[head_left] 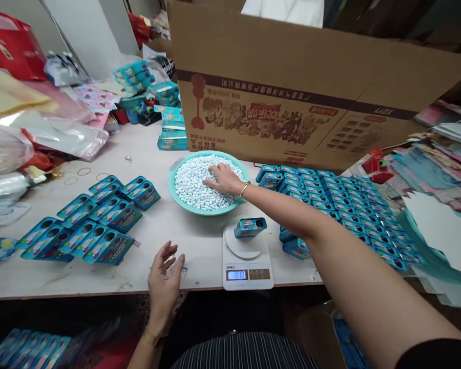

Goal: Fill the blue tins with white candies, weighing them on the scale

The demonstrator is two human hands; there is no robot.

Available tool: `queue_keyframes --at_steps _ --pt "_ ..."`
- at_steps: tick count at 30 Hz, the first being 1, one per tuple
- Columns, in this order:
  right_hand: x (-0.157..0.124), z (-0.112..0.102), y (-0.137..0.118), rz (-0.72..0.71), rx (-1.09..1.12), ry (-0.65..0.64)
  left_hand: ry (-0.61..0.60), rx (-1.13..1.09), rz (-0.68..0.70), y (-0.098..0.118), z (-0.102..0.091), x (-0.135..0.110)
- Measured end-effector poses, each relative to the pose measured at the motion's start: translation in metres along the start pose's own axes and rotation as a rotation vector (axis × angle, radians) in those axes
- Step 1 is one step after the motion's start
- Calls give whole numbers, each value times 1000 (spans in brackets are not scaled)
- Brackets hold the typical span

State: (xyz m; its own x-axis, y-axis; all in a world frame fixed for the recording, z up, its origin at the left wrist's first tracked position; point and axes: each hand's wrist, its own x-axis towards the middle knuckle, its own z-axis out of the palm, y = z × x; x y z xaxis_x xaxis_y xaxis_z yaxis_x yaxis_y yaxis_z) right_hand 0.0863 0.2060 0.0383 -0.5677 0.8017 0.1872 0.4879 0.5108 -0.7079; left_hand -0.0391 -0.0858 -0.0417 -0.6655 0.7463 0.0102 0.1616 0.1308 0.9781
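From my remote seat I list: brown carton (311,56), behind the turquoise basin (172,185); rows of blue boxes (343,206), right of the basin; the basin itself. Next, white scale (267,256), this side of the basin; left hand (166,271), open and empty, this side and leftward; right hand (226,178), inside it, grip I cannot tell. Smallest: single box (250,227) on the scale, this side of the basin; white pellets (190,179), filling the basin.

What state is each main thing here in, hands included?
Left hand: open, seemingly empty
Right hand: spread on white pellets
Bowl: filled with pellets
Scale: on, display lit
Blue box: resting on the scale
Boxes at right: lined up in rows
Carton: standing, print upside down
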Motion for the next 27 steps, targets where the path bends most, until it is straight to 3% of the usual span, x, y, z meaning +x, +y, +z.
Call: queue_keyframes --at_steps 3,7,10,14,17,20,23,27 --pt "2 9 14 -94 -304 -81 93 -30 -62 -4 -19 -1" --pt "20 4 17 -20 -229 -77 110 -47 -136 -9 -29 -4" --pt "36 -9 11 162 109 -15 95 -58 -171 -14 -30 -7" --pt "47 -27 4 615 889 109 78 -105 -208 -17 -26 -5" --pt "47 -30 1 822 1302 200 43 -149 -233 -18 -23 -2" --pt "47 -25 -5 888 1484 254 30 -170 -232 -20 -20 0" --pt "47 -25 -12 867 1537 231 24 -159 -224 -20 -16 -1" --pt "33 -48 -19 780 1628 197 -63 -92 -129 -6 -5 -1"
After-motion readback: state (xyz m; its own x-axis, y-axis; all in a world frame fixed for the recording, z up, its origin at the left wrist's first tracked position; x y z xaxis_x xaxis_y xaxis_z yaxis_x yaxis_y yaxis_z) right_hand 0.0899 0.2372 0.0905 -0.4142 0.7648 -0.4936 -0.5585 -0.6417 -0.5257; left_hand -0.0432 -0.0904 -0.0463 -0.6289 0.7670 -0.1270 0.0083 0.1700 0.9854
